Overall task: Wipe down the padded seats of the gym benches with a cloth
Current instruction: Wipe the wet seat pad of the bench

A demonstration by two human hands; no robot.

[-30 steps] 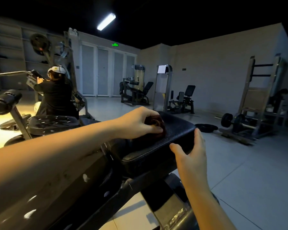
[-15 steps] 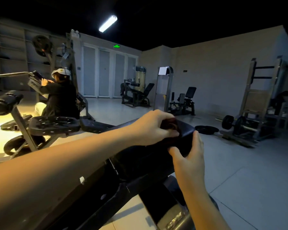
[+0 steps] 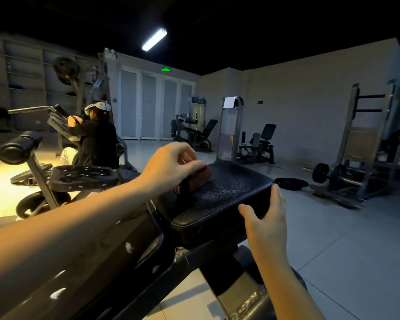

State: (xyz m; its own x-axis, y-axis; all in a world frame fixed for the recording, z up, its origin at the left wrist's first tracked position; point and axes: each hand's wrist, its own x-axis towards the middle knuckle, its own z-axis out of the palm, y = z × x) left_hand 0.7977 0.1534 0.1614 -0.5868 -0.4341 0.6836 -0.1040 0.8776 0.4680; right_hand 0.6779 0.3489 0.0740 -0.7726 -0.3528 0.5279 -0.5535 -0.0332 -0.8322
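Cloth (image 3: 195,179) in the left hand's (image 3: 171,165) curled grip on the padded seat (image 3: 231,195) (right hand (image 3: 267,221) flat-fingered against its edge)

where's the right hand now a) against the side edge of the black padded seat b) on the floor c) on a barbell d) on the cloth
a: the right hand lies against the side edge of the black textured padded seat, while the left hand holds the reddish-brown folded cloth on its top.
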